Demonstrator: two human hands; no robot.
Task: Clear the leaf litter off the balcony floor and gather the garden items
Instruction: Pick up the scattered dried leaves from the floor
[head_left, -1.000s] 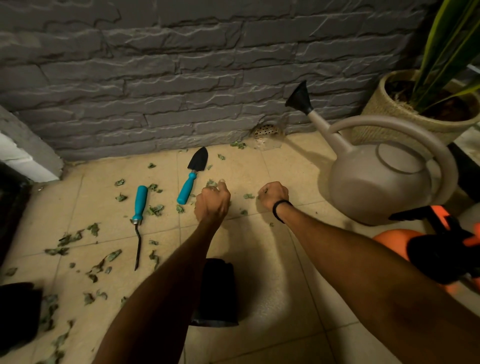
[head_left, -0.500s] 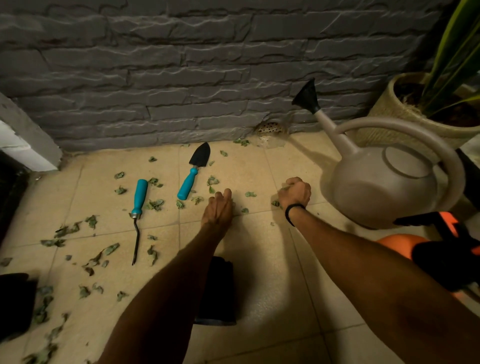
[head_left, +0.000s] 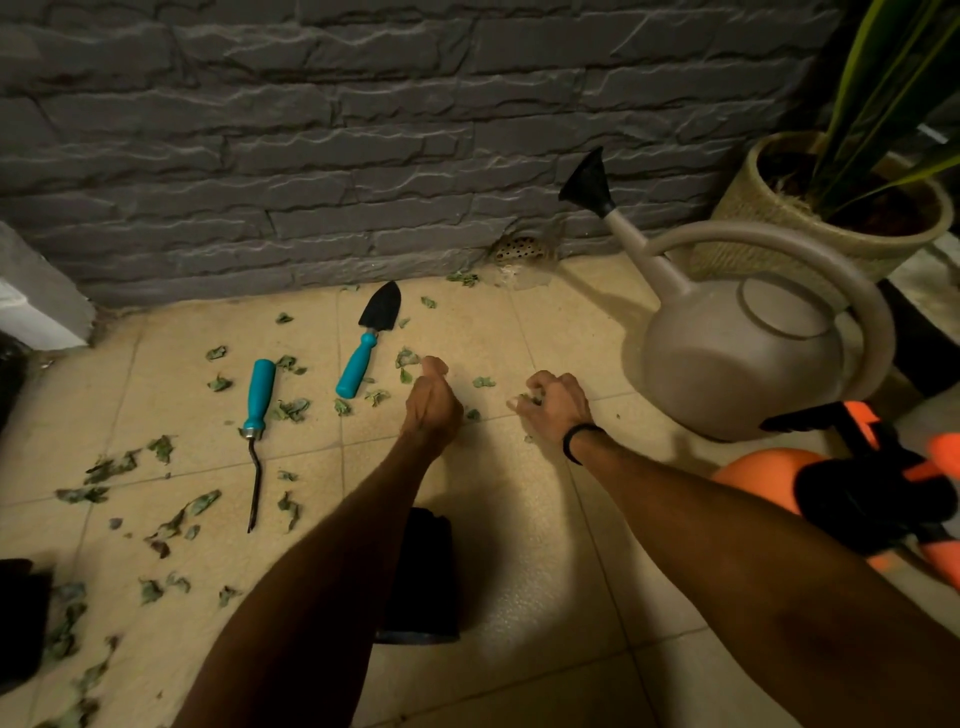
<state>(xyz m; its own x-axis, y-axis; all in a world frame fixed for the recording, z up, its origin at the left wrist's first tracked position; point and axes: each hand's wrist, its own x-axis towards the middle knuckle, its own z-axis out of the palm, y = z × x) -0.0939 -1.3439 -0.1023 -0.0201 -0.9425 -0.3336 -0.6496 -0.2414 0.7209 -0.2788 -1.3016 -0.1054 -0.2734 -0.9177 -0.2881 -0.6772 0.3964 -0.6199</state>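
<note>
Green leaf scraps (head_left: 291, 408) lie scattered over the beige floor tiles (head_left: 519, 545), thickest at the left. A teal-handled trowel (head_left: 358, 364) and a teal-handled weeder (head_left: 258, 395) lie on the tiles near the wall. My left hand (head_left: 434, 405) hovers low just right of the trowel handle. Its fingers are curled, with nothing visible in them, and one fingertip is beside a leaf (head_left: 405, 358). My right hand (head_left: 558, 397) claws its curled fingers around a small leaf piece (head_left: 523, 399) on the floor.
A grey watering can (head_left: 737, 358) stands at the right, with a woven plant pot (head_left: 789, 228) behind it and an orange-and-black sprayer (head_left: 857, 488) in front. A black pot (head_left: 421, 577) sits under my forearms. The grey brick wall (head_left: 363, 156) has a drain (head_left: 522, 249) at its foot.
My left hand went from a fist to flat on the floor, then curled again beside the leaves. My right hand shifted right and has opened from a fist into a claw over a leaf.
</note>
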